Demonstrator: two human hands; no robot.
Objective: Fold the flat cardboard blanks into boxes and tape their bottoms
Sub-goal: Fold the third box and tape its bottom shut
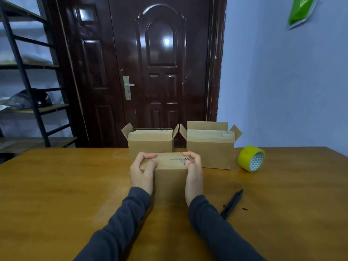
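Leftmost, a black metal shelf (28, 72) stands against the wall, cut off by the frame edge; a dark rounded thing (30, 97) lies on one level, too dim to identify. Beside it is a glossy dark door (131, 63) with a metal handle (128, 87). Below spreads the wooden table (56, 185).

At its middle the left hand (142, 172) has its grip closed on the left end of a cardboard box (169, 178), fingers curled over the top. The box stands on the table, its top flaps folded shut with a dark slit between them.

Behind it stand 2 open boxes. The left open box (150, 146) has its lower front hidden by the held box. The right open box (211, 147) stands just beside it. A pale band runs along each upper front; tape or flap, I cannot tell.

The right hand (194, 174) grasps the held box's right end the same way, covering that side. Both dark sleeves run off the bottom edge.

Further right, a yellow tape roll (251, 159) lies on the table near the right open box. A black pen-like tool (231, 204) lies nearer the person. A green bag (301, 10) hangs on the wall, cropped at the top.
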